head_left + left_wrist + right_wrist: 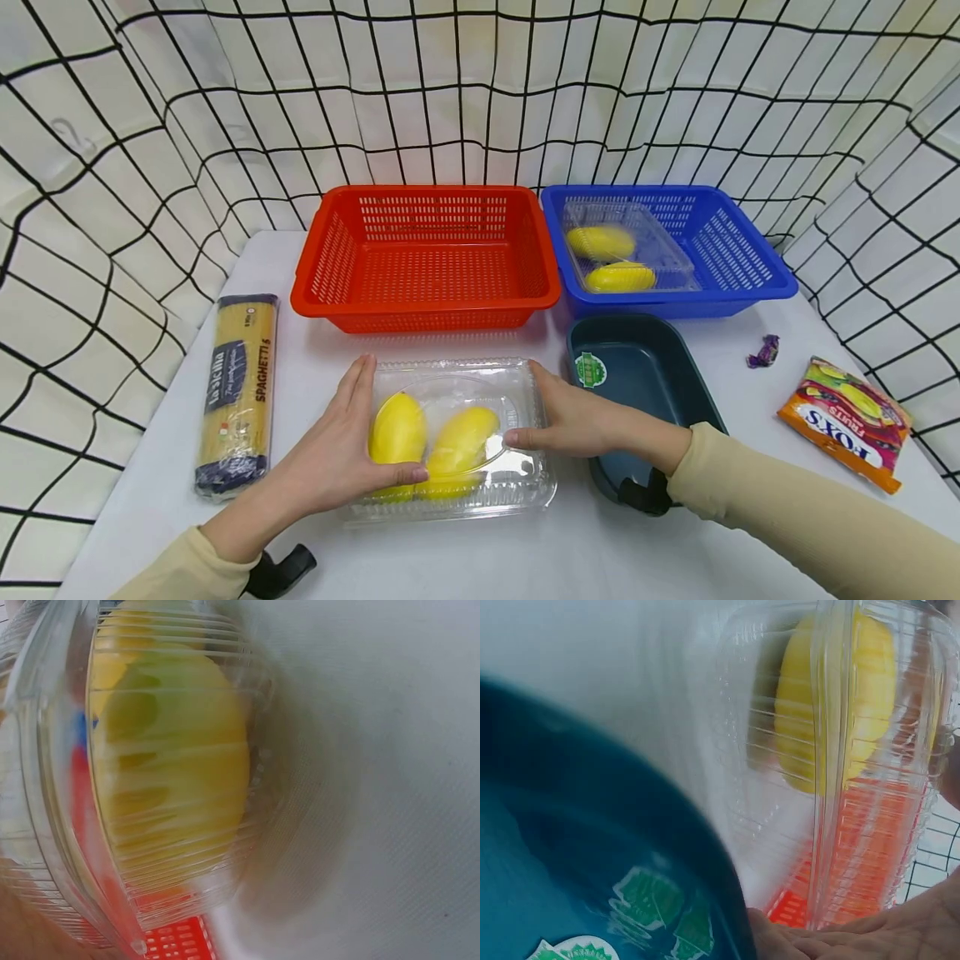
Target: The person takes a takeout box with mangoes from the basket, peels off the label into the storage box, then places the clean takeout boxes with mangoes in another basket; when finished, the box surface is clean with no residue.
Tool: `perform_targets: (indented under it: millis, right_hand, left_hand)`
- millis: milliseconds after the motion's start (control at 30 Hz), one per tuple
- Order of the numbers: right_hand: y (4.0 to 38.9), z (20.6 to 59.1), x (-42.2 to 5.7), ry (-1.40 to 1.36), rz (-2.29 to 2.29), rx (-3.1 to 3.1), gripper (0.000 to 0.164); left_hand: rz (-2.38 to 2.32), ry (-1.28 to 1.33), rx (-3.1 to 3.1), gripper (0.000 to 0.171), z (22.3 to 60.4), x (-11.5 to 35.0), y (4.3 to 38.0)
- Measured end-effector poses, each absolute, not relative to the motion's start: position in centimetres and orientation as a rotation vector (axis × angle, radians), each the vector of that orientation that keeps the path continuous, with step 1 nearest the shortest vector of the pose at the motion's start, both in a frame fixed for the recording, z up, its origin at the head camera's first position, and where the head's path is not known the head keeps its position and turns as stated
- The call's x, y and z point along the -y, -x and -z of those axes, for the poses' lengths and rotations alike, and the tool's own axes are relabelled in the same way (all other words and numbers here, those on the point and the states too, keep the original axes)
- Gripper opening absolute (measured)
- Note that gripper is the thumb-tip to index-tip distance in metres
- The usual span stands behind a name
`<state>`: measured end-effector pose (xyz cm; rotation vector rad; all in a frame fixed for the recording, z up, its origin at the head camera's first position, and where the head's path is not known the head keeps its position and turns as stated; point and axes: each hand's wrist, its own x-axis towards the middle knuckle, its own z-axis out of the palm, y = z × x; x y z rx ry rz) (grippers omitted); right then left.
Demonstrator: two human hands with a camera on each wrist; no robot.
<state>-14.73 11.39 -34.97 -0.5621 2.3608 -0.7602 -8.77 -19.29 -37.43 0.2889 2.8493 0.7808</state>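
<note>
A clear plastic clamshell container point(517, 492) with its lid down lies between both hands in the head view. Two yellow mangoes point(397, 429) show through its lid. My left hand point(337, 454) grips the container's left side, thumb over the lid and fingers along the edge. On the opposite side my right hand point(577, 417) holds it the same way, thumb on the lid. The ribbed wall and a mango point(176, 765) fill much of the left wrist view. In the right wrist view, the right fingers point(870, 941) lie by the container wall.
Behind stand a red basket point(423, 321) and a blue basket point(742, 287) holding another clamshell of mangoes point(622, 277). A dark teal tub point(637, 333) sits under the right forearm. Spaghetti point(238, 392) lies left; a purple wrapper point(763, 352) and a Fox's candy bag point(847, 421) right. Black netting surrounds the table.
</note>
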Motion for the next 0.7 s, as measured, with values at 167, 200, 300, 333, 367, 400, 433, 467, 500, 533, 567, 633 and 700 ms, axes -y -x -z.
perform_targets:
  millis: [167, 200, 300, 333, 367, 400, 433, 467, 500, 533, 567, 633, 700]
  right_hand:
    - [14.5, 34.8, -11.4, 0.476, 0.819, -2.331, 0.112]
    - [14.5, 34.7, -11.5, 0.456, 0.846, -2.317, 0.111]
    - [14.4, 34.5, -11.5, 0.400, 0.941, -2.267, 0.109]
    - [14.4, 34.4, -11.5, 0.381, 0.973, -2.247, 0.108]
    - [14.3, 34.4, -11.4, 0.352, 1.007, -2.228, 0.106]
    - [14.2, 34.3, -11.4, 0.326, 1.041, -2.202, 0.105]
    - [14.2, 34.3, -11.3, 0.295, 1.087, -2.171, 0.103]
    - [14.1, 34.3, -11.2, 0.261, 1.135, -2.138, 0.101]
    - [14.0, 34.3, -11.1, 0.235, 1.178, -2.107, 0.099]
    - [14.0, 34.3, -11.1, 0.209, 1.217, -2.081, 0.098]
    - [13.9, 34.3, -11.0, 0.184, 1.253, -2.058, 0.096]
    - [13.8, 34.3, -10.9, 0.148, 1.309, -2.020, 0.095]
    - [13.6, 34.3, -10.9, 0.124, 1.337, -2.000, 0.094]
  left_hand:
    - [-0.785, -0.293, -2.845, 0.147, 37.4, 19.5, 8.7]
    - [-0.787, -0.293, -2.843, 0.147, 37.4, 19.6, 8.7]
    - [-0.789, -0.293, -2.844, 0.146, 37.3, 19.6, 8.7]
    - [-0.788, -0.293, -2.844, 0.146, 37.3, 19.6, 8.7]
    - [-0.788, -0.292, -2.844, 0.146, 37.4, 19.6, 8.7]
    - [-0.788, -0.291, -2.844, 0.146, 37.3, 19.6, 8.7]
    - [-0.788, -0.291, -2.844, 0.146, 37.4, 19.6, 8.7]
    - [-0.788, -0.291, -2.844, 0.146, 37.4, 19.6, 8.7]
    - [-0.788, -0.293, -2.847, 0.146, 37.4, 19.6, 8.7]
    - [-0.788, -0.296, -2.849, 0.146, 37.4, 19.7, 8.6]
    - [-0.790, -0.299, -2.850, 0.145, 37.4, 19.7, 8.6]
    - [-0.794, -0.303, -2.849, 0.145, 37.5, 19.8, 8.6]
    - [-0.801, -0.303, -2.846, 0.145, 37.5, 19.8, 8.6]
